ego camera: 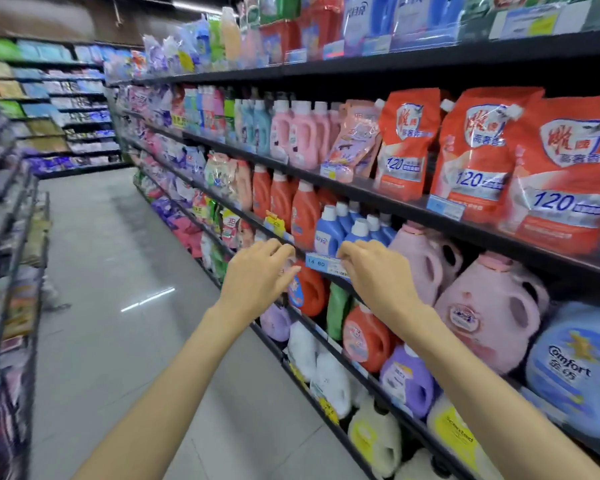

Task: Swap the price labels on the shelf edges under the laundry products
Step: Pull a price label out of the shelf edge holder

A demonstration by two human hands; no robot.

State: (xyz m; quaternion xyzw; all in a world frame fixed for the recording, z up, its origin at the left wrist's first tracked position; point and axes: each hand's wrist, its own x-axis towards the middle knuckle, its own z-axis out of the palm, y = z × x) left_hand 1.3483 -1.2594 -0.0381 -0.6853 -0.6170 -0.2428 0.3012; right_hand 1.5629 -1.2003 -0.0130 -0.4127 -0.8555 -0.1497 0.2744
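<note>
Our right hand [378, 271] pinches the label [326, 264] at its end, likely to pull it free; left hand [260, 271] hovers loosely curled, empty, ready to steady.

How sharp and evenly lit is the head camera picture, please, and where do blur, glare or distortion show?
Head view: sharpest near the middle, where the blue-and-white price label reads 14.80 beside the right hand; the left-side shelving smears with blur; the pale glossy floor carries streaks of glare; the black shelf edges bow from the wide-angle lens.
</note>
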